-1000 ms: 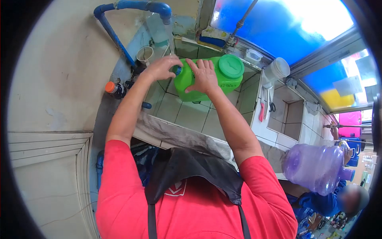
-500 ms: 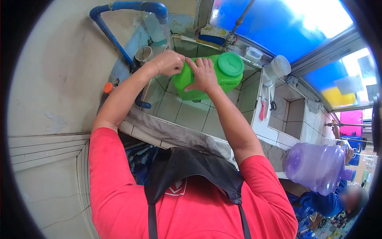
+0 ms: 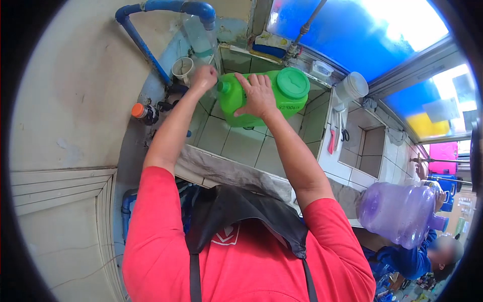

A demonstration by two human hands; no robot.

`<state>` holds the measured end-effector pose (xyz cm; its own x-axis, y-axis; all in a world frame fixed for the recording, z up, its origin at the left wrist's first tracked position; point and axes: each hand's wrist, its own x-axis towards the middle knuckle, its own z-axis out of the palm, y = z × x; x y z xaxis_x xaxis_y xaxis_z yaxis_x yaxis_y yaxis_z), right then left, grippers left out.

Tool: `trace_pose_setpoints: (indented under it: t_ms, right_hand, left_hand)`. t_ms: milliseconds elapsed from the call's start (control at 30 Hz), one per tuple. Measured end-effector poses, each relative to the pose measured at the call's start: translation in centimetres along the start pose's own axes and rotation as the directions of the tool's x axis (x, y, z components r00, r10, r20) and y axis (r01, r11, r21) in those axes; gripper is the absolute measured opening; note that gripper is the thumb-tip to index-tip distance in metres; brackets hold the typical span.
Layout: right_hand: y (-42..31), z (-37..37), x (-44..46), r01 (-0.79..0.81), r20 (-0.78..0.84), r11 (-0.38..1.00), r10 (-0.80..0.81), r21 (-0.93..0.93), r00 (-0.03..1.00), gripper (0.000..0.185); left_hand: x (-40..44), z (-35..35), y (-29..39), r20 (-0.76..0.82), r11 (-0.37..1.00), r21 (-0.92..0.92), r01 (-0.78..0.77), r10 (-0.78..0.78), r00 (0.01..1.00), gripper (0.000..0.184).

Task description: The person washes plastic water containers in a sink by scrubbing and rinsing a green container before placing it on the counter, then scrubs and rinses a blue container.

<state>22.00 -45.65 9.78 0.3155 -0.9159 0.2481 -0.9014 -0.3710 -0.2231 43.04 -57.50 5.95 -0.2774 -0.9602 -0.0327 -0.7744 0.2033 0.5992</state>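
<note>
The green jug (image 3: pixel 230 103) is in the tiled basin (image 3: pixel 241 148), its spout (image 3: pixel 224 87) near the left hand (image 3: pixel 205 77) and its round lid (image 3: pixel 293 83) at the other end. The right hand (image 3: pixel 260 99) rests on the jug between them, fingers spread. The left hand's fingers are curled just beside the spout; I cannot tell whether they hold anything. A cup (image 3: pixel 182 68) stands near that hand.

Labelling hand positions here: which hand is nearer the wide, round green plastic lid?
Right. The right hand lies on the green plastic jug, beside the wide, round green plastic lid; the left hand is farther off, beyond the jug's narrow green spout.
</note>
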Motion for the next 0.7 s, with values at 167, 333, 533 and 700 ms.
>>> trace_pose_setpoints:
  t_ms: [167,333,533,700]
  right_hand:
    - [0.7,0.3,0.9,-0.003,-0.035,0.994,0.007,0.112,0.999,0.098]
    - [-0.4,0.1,3.1,-0.155,0.129,0.792,0.097,0.590,0.987,0.059]
    - [-2.4,3.0,10.1,-0.291,0.348,0.693,0.061,0.660,0.935,0.047]
    - [-4.2,-1.1,15.3,-0.393,0.441,-0.220,0.245,0.893,0.863,0.047]
  left_hand:
    - [-3.3,1.6,-1.9,-0.406,0.912,-0.153,-0.380,0.293,0.866,0.051]
    - [-10.3,-1.5,1.6,0.052,0.844,-0.031,-0.535,0.536,0.843,0.080]
    - [-16.5,1.5,7.4,0.038,0.975,0.103,-0.196,0.193,0.981,0.085]
    - [-16.2,3.7,9.4,-0.034,0.940,0.254,-0.227,0.243,0.969,0.082]
